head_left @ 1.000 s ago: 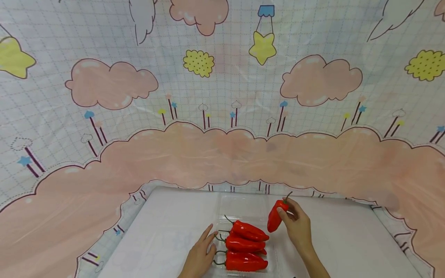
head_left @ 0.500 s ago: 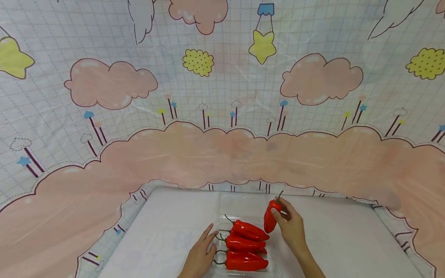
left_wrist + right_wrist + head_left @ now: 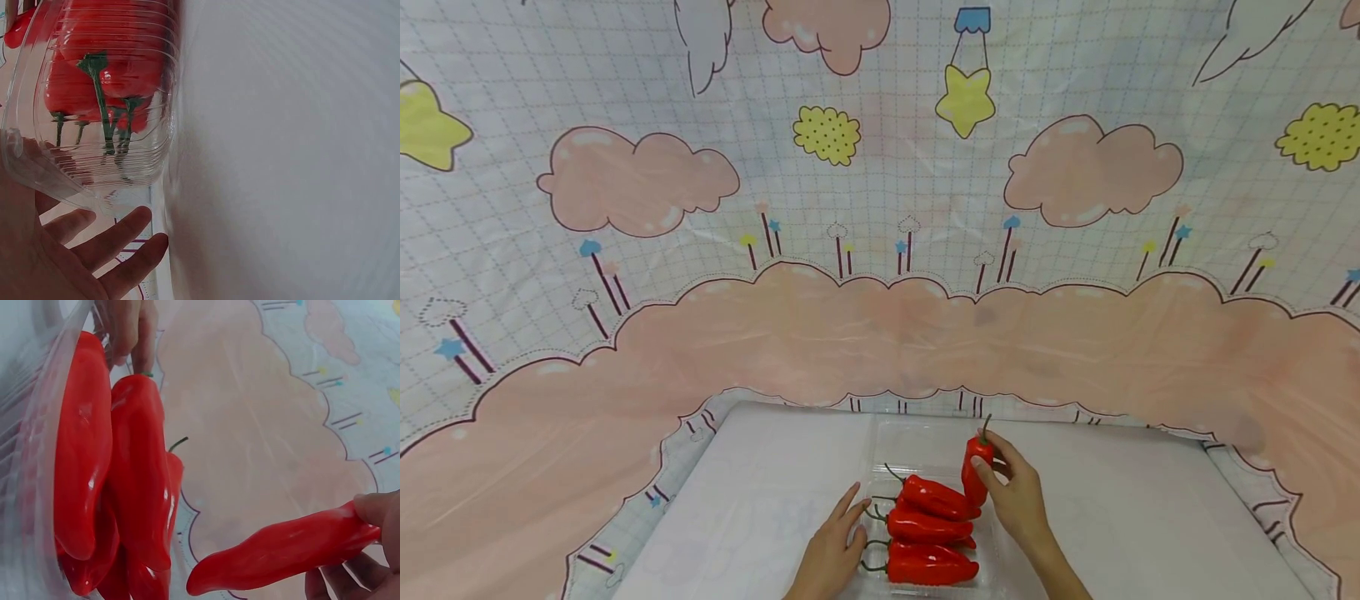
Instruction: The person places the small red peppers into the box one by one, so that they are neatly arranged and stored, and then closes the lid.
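My right hand (image 3: 1026, 504) pinches a glossy red pepper (image 3: 973, 475) near its green stem end, with the tip hanging down. In the right wrist view this pepper (image 3: 275, 553) lies nearly level, apart from the heap. Several similar red peppers (image 3: 932, 565) are piled in a clear plastic box (image 3: 125, 172), their stems pointing left toward my left hand (image 3: 829, 552). That hand rests at the box's left side. The left wrist view shows its fingers (image 3: 125, 234) spread and extended beside the ribbed wall. Some lower peppers are partly hidden under the upper ones.
The box's clear lid (image 3: 921, 442) is folded back behind the peppers. A white tabletop (image 3: 1150, 517) extends to both sides. Behind it hangs a cloth (image 3: 880, 342) printed with pink clouds and stars.
My right hand has moved left with the pepper, bringing it over the right end of the pile and turning it more upright. The left hand has stayed in place.
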A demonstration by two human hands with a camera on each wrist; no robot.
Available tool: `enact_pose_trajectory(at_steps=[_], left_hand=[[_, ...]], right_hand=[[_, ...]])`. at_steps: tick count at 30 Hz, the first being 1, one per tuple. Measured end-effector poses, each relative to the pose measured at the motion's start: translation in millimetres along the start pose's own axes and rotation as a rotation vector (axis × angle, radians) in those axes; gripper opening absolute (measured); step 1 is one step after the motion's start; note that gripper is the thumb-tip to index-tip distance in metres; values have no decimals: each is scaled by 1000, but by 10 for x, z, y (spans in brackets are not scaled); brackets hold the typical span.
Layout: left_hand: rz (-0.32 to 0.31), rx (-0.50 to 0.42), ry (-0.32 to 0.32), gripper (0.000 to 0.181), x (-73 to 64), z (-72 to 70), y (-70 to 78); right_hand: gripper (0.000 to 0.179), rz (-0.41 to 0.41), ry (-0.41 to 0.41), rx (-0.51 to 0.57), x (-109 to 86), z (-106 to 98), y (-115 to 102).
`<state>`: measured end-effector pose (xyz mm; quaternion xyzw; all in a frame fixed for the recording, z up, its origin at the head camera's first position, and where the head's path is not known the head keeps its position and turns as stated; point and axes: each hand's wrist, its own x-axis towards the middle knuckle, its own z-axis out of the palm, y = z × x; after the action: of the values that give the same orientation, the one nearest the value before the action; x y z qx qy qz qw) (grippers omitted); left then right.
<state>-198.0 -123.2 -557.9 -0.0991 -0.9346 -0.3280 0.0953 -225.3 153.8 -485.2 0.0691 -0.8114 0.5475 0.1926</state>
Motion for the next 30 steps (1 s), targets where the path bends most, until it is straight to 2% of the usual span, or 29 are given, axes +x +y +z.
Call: enact_pose_trajectory(at_steps=[9,17,24,30], left_hand=[[14,2,14,36,-1,6,-11],[11,0,4,37,3,2,-13],[2,-1,-2,37,1,-5,-7],[1,-3,1,37,-4,-12,3]], right_hand=[[45,-29,-29,-21,-39,103,-2],[45,-36,-132,-115,-33,163,-57],[45,-27,-221,-140,-15,225,-80],[46,-21,-238,-158,-9,265,-82]])
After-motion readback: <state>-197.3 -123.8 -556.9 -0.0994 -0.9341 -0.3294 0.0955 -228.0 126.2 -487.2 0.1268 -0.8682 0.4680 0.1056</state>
